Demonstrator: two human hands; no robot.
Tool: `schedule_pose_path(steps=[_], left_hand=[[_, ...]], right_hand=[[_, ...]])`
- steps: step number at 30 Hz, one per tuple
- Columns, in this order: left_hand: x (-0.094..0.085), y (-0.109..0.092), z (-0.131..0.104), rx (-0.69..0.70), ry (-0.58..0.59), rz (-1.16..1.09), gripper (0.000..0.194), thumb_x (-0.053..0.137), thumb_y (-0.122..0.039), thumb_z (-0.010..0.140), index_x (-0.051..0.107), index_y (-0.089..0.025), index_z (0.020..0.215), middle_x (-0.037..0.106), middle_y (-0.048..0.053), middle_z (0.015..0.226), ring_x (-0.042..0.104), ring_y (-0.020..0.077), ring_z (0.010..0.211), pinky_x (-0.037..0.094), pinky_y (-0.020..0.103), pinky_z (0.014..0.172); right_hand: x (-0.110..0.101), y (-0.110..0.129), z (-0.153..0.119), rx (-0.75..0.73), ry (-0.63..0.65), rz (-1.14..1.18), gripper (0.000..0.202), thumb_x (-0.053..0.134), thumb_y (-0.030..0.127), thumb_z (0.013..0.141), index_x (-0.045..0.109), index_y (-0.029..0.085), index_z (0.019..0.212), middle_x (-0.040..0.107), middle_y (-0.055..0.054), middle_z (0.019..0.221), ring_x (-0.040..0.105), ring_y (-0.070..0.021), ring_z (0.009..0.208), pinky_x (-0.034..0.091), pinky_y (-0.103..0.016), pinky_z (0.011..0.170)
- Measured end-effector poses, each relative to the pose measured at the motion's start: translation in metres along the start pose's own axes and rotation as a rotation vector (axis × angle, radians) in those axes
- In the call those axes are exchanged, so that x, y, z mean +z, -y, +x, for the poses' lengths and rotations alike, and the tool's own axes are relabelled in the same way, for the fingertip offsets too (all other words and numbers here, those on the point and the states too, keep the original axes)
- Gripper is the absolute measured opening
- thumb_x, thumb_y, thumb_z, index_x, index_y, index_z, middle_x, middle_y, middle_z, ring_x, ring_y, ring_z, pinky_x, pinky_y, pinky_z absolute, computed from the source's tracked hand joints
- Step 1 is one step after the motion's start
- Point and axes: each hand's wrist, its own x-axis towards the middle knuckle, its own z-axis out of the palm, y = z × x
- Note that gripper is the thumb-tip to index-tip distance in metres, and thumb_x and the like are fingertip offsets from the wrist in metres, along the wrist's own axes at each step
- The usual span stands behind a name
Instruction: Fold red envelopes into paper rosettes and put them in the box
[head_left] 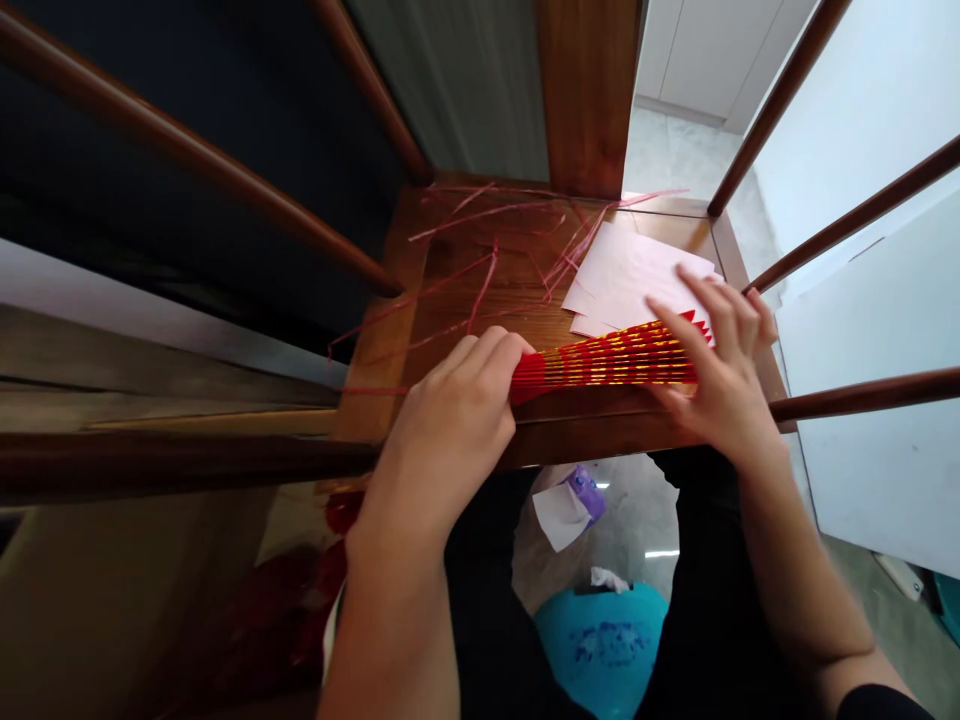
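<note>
Head view shows two hands over a brown wooden board [585, 435], with a strip of red and gold pleated paper [607, 362] stretched between them above its near side. The paper is narrow at its left end and widens toward the right, where the folds end in jagged points.

The left hand [465, 405] is closed around the narrow end, fingers curled over it, so the tip is hidden in the grip. The right hand [720, 350] is at the wide end with its fingers spread apart and slightly blurred, the forefinger along the far edge and the thumb by the near edge; how firmly it touches the paper, I cannot tell.

Just beyond the wide end lie some pale pink sheets [637, 268], overlapping, partly behind the right hand. Loose pink strings [484, 285] are scattered across the board, some of them near the sheets. Wooden rods [862, 213] rise on both sides, and a broad wooden post [589, 100] stands at the far edge.

Below, between two black trouser legs [712, 600], a purple packet [587, 494] with a white sheet [560, 516] beside it lies on the floor, near a blue plastic object [604, 650].
</note>
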Motion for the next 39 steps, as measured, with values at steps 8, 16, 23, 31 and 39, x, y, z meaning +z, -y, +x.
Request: schedule_pose_path(steps=[8,16,23,31,39], left_hand=[[-0.001,-0.005,-0.001,-0.013,-0.081,0.004,0.029,0.047,-0.004,0.084,0.057,-0.027,0.098,0.064,0.008,0.097,0.062,0.0353,0.100,0.049,0.050,0.090],[0.013,0.017,0.004,-0.135,-0.120,-0.490,0.014,0.064,-0.020,0.089,0.062,-0.027,0.101,0.069,0.006,0.102,0.065,0.0309,0.100,0.054,0.048,0.096],[0.042,0.000,0.011,-0.310,-0.382,-1.144,0.040,0.084,-0.057,0.083,0.063,-0.027,0.100,0.066,0.000,0.094,0.064,0.0188,0.087,0.055,0.032,0.083],[0.063,-0.023,0.028,-0.511,-0.735,-0.987,0.038,0.074,-0.050,0.093,0.052,-0.023,0.076,0.051,-0.004,0.073,0.050,0.0149,0.070,0.043,0.029,0.069],[0.069,-0.025,0.031,-0.421,-0.896,-0.876,0.039,0.067,-0.044,0.099,0.051,-0.023,0.071,0.048,-0.004,0.068,0.047,0.0152,0.068,0.037,0.029,0.065]], right_hand=[[0.020,0.016,0.014,-0.029,0.178,0.095,0.006,0.071,0.030,0.101,0.077,0.027,0.103,0.079,-0.004,0.098,0.069,-0.0240,0.095,0.050,-0.042,0.093],[0.020,-0.024,-0.002,0.475,0.018,0.663,0.024,0.093,0.039,0.075,0.075,0.025,0.081,0.072,0.004,0.077,0.061,-0.0145,0.069,0.050,-0.031,0.065],[0.051,-0.019,-0.009,0.626,-0.153,0.952,0.041,0.100,0.030,0.063,0.068,0.026,0.088,0.068,0.007,0.085,0.062,-0.0133,0.076,0.053,-0.028,0.070],[0.045,-0.007,-0.005,0.509,-0.178,0.772,0.037,0.096,0.038,0.070,0.066,0.027,0.088,0.067,0.006,0.088,0.061,-0.0154,0.080,0.051,-0.031,0.075],[0.071,0.008,-0.004,0.682,-0.472,0.881,0.036,0.074,0.056,0.093,0.062,0.024,0.083,0.056,0.005,0.079,0.052,-0.0126,0.073,0.044,-0.030,0.075]])
